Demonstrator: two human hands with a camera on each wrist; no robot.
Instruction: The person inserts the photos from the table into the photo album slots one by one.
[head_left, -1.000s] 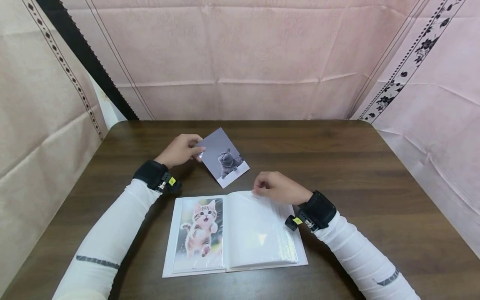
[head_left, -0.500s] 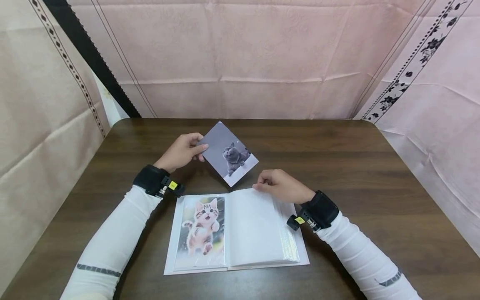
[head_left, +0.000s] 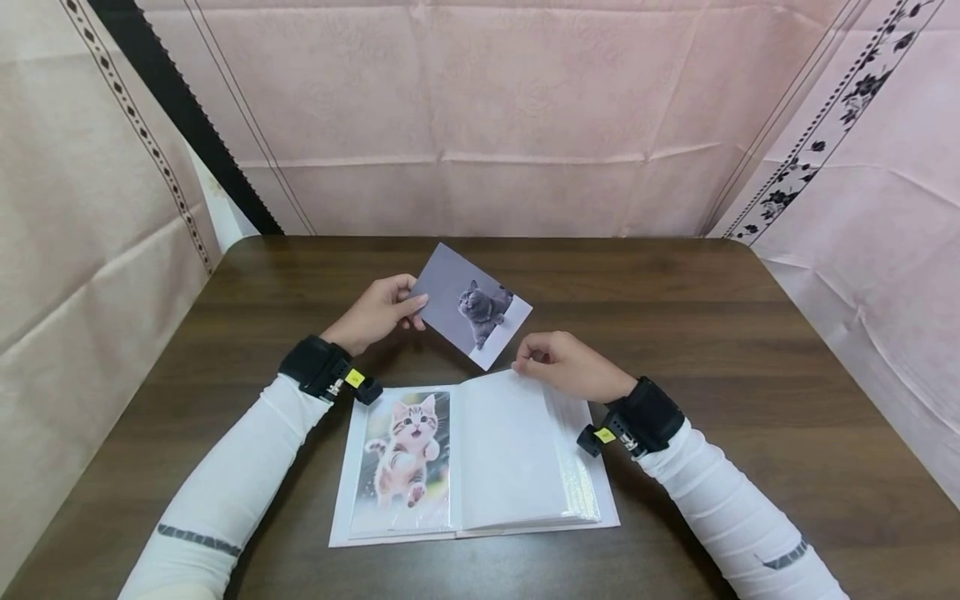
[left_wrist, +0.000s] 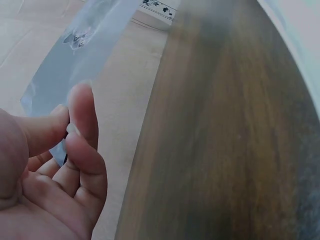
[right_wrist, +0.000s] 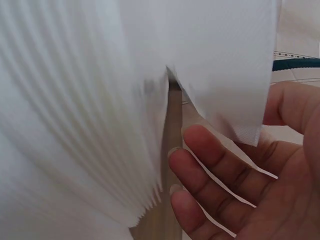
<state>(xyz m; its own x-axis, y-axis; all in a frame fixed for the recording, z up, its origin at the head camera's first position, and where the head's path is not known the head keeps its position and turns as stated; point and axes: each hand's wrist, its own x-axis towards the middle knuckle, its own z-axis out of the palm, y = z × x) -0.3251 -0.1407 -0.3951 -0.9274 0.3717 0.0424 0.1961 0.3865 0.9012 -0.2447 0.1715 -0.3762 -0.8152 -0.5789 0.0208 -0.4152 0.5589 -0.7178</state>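
Observation:
Between the thumb and fingers of my left hand [head_left: 378,312] is the left corner of a photo [head_left: 446,287] of a grey kitten, held tilted above the table behind the album. The left wrist view shows the same pinch on the photo [left_wrist: 52,82], its face partly lost in glare. A white photo album [head_left: 341,500] lies spread on the table, a striped kitten picture [head_left: 405,467] in its left page. At the top of the blank right-hand sleeve page [head_left: 506,450], my right hand [head_left: 573,367] pinches the edge. The right wrist view has that page [right_wrist: 225,60] raised, its corner between thumb and fingers.
Around the album spreads the dark brown wooden table [head_left: 712,350]. Pale pink cloth [head_left: 525,108] hangs behind its far edge and along both sides. Several more sleeve pages [right_wrist: 75,90] fan out beneath the raised one.
My left hand has carried the kitten photo to the right, and the photo has turned slightly. The right hand has risen a little, lifting the top of the sleeve page.

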